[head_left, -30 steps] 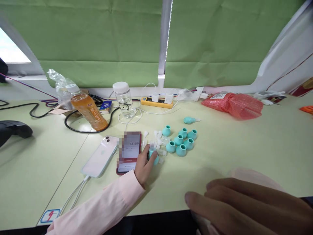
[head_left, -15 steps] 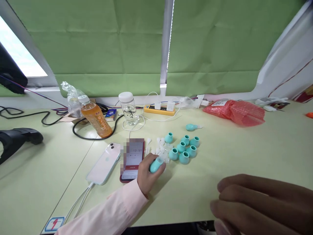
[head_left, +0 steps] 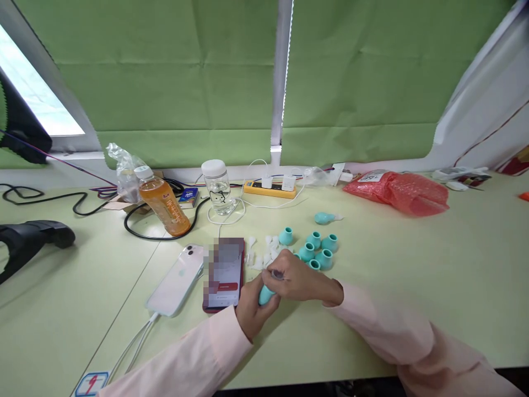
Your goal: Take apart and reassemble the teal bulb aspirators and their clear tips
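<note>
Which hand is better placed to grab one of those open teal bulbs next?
Probably the right hand: it is nearer the cluster of open bulbs, while the left hand, nearer the red-cased phone, is wrapped around a teal bulb.

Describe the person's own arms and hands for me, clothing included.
The left sleeve and right sleeve are both long, pale pink and without any visible print, and each reaches about to the wrist. The right one is visibly creased. The left hand and right hand wear no gloves. Small details, such as buttons, are too small to make out.
</note>
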`<control>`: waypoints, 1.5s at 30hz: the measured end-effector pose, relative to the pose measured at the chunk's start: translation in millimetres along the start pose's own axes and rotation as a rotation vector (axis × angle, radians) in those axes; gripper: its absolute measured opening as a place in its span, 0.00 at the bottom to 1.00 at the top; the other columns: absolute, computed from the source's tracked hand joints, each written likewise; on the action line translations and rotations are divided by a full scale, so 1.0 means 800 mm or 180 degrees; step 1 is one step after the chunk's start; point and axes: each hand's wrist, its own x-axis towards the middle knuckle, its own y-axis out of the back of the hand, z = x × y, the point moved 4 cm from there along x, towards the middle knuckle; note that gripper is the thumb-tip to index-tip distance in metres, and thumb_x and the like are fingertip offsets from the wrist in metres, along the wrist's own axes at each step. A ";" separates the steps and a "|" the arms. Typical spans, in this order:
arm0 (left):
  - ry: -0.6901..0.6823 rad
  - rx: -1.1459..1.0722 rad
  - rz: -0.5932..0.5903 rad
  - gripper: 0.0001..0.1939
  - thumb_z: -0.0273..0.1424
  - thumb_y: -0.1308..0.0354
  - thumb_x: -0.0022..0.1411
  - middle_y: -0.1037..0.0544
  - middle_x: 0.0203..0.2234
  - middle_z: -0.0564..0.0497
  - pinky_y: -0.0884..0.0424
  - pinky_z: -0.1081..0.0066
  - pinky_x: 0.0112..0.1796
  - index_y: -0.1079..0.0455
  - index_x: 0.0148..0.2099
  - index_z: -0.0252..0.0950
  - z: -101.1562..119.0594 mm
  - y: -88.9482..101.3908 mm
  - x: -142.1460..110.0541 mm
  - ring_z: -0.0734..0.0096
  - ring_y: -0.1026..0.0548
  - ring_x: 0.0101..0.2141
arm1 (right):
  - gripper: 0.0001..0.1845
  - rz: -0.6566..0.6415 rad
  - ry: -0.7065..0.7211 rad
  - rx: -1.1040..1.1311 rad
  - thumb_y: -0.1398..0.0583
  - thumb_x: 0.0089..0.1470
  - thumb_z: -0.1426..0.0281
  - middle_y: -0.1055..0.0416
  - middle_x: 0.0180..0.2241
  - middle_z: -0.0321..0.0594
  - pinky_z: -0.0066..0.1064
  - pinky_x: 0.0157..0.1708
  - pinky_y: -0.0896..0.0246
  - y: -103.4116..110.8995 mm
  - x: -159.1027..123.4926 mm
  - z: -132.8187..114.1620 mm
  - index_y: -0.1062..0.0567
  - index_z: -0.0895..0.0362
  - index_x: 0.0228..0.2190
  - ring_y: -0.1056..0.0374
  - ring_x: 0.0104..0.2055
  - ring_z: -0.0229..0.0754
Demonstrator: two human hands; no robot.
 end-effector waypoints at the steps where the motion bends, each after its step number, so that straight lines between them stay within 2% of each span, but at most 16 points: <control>1: -0.0013 0.0028 -0.0016 0.08 0.30 0.50 0.54 0.31 0.23 0.53 0.38 0.75 0.24 0.39 0.38 0.35 0.000 0.000 -0.003 0.73 0.33 0.23 | 0.22 -0.0087 -0.0012 0.0328 0.50 0.48 0.76 0.56 0.09 0.29 0.26 0.13 0.59 0.001 -0.001 -0.002 0.51 0.57 0.09 0.61 0.13 0.29; 4: -0.0017 0.0136 -0.0002 0.08 0.31 0.51 0.55 0.30 0.24 0.52 0.37 0.74 0.26 0.38 0.38 0.35 0.002 0.002 -0.009 0.71 0.32 0.25 | 0.22 -0.0358 -0.0212 0.1353 0.50 0.47 0.76 0.59 0.10 0.30 0.27 0.11 0.63 0.000 -0.001 -0.003 0.55 0.57 0.10 0.62 0.14 0.30; 6: -0.0059 0.0169 -0.0009 0.06 0.31 0.52 0.56 0.31 0.23 0.52 0.37 0.74 0.25 0.38 0.36 0.35 0.005 0.002 -0.012 0.72 0.33 0.23 | 0.21 -0.0564 -0.0437 0.1887 0.49 0.46 0.75 0.59 0.10 0.30 0.27 0.11 0.64 -0.005 0.000 0.002 0.54 0.56 0.10 0.62 0.14 0.30; 9: -0.0608 0.0035 -0.0253 0.06 0.30 0.54 0.57 0.32 0.24 0.50 0.37 0.73 0.25 0.39 0.36 0.35 0.017 -0.001 -0.012 0.72 0.34 0.24 | 0.21 -0.0601 -0.1054 0.2539 0.51 0.47 0.69 0.59 0.09 0.29 0.26 0.11 0.62 -0.007 0.006 0.022 0.53 0.55 0.09 0.61 0.12 0.29; 12: -0.1225 -0.0088 -0.0495 0.05 0.26 0.55 0.56 0.32 0.26 0.48 0.36 0.72 0.28 0.42 0.38 0.35 0.028 -0.004 -0.011 0.71 0.34 0.27 | 0.20 -0.0245 -0.1482 0.2792 0.57 0.50 0.64 0.62 0.09 0.27 0.25 0.12 0.63 0.010 0.012 0.047 0.55 0.55 0.11 0.64 0.12 0.29; 14: -0.1306 0.0063 -0.0439 0.06 0.25 0.54 0.55 0.33 0.25 0.48 0.37 0.72 0.28 0.43 0.37 0.35 0.028 -0.004 -0.008 0.71 0.35 0.28 | 0.21 0.0080 -0.1419 0.2378 0.55 0.50 0.62 0.62 0.11 0.27 0.24 0.14 0.65 0.032 0.014 0.058 0.55 0.56 0.12 0.64 0.13 0.28; 16: -0.1363 0.0314 -0.0370 0.05 0.26 0.52 0.53 0.33 0.25 0.48 0.37 0.72 0.27 0.42 0.36 0.35 0.027 -0.005 -0.004 0.71 0.35 0.27 | 0.22 0.0337 -0.1247 0.1533 0.51 0.48 0.60 0.60 0.13 0.28 0.25 0.16 0.65 0.055 0.014 0.061 0.54 0.57 0.12 0.62 0.16 0.28; 18: -0.1447 0.0574 -0.0465 0.05 0.28 0.52 0.52 0.32 0.24 0.48 0.38 0.72 0.25 0.41 0.35 0.34 0.026 -0.008 -0.002 0.70 0.35 0.26 | 0.22 0.0315 -0.1093 0.0638 0.48 0.47 0.59 0.55 0.14 0.29 0.24 0.18 0.63 0.067 0.014 0.061 0.50 0.58 0.13 0.58 0.17 0.29; 20: -0.1456 0.0847 -0.0742 0.07 0.30 0.52 0.53 0.31 0.24 0.47 0.37 0.72 0.25 0.39 0.35 0.33 0.024 -0.015 -0.002 0.70 0.34 0.26 | 0.18 0.0047 -0.1048 -0.0010 0.47 0.46 0.59 0.47 0.16 0.30 0.24 0.20 0.61 0.066 0.013 0.062 0.44 0.58 0.16 0.52 0.19 0.30; 23: -0.1208 0.1160 -0.1133 0.10 0.32 0.53 0.55 0.30 0.28 0.46 0.35 0.71 0.28 0.38 0.38 0.33 0.017 -0.024 -0.001 0.68 0.32 0.29 | 0.11 -0.0393 -0.0950 -0.0872 0.47 0.47 0.62 0.38 0.20 0.33 0.25 0.21 0.60 0.053 0.011 0.068 0.37 0.58 0.22 0.45 0.22 0.33; 25: -0.0946 0.1182 -0.1235 0.11 0.33 0.54 0.57 0.30 0.33 0.45 0.34 0.70 0.32 0.38 0.40 0.33 0.012 -0.027 0.000 0.67 0.31 0.33 | 0.08 -0.0620 -0.0844 -0.1270 0.47 0.48 0.66 0.35 0.23 0.36 0.25 0.22 0.59 0.043 0.010 0.073 0.35 0.58 0.26 0.42 0.25 0.35; 29: -0.0483 0.0917 -0.1241 0.12 0.35 0.54 0.58 0.31 0.37 0.45 0.35 0.68 0.37 0.38 0.42 0.35 0.007 -0.024 0.003 0.66 0.32 0.37 | 0.06 -0.0767 -0.0803 -0.1455 0.47 0.47 0.70 0.32 0.26 0.38 0.26 0.23 0.59 0.035 0.008 0.081 0.33 0.57 0.30 0.39 0.28 0.37; 34: 0.0161 0.0252 -0.0844 0.13 0.35 0.55 0.59 0.31 0.37 0.49 0.36 0.69 0.38 0.40 0.46 0.38 0.002 -0.014 0.008 0.68 0.32 0.37 | 0.10 -0.0715 -0.0614 -0.1328 0.50 0.51 0.65 0.31 0.31 0.38 0.27 0.27 0.53 0.043 0.010 0.061 0.33 0.57 0.32 0.37 0.32 0.38; 38: 0.0655 -0.0195 -0.0299 0.13 0.35 0.50 0.56 0.30 0.36 0.48 0.35 0.70 0.33 0.39 0.44 0.37 -0.009 -0.011 0.009 0.68 0.31 0.35 | 0.11 -0.1127 0.0009 -0.0513 0.48 0.50 0.61 0.31 0.29 0.35 0.27 0.29 0.48 0.040 0.003 0.023 0.33 0.55 0.32 0.37 0.29 0.36; 41: 0.0851 -0.0670 -0.0061 0.14 0.33 0.44 0.51 0.31 0.37 0.48 0.33 0.71 0.32 0.40 0.41 0.36 -0.015 -0.014 0.008 0.67 0.31 0.36 | 0.08 -0.1339 0.0205 -0.0305 0.46 0.48 0.64 0.31 0.27 0.34 0.26 0.27 0.47 0.033 -0.001 0.009 0.34 0.54 0.30 0.37 0.28 0.35; 45: 0.0940 -0.1268 0.0062 0.23 0.30 0.40 0.46 0.34 0.41 0.48 0.31 0.69 0.34 0.45 0.44 0.39 -0.010 -0.015 0.007 0.65 0.32 0.40 | 0.04 -0.1156 0.0304 -0.0349 0.47 0.49 0.70 0.34 0.21 0.33 0.25 0.25 0.47 0.035 -0.001 0.008 0.33 0.56 0.26 0.39 0.23 0.33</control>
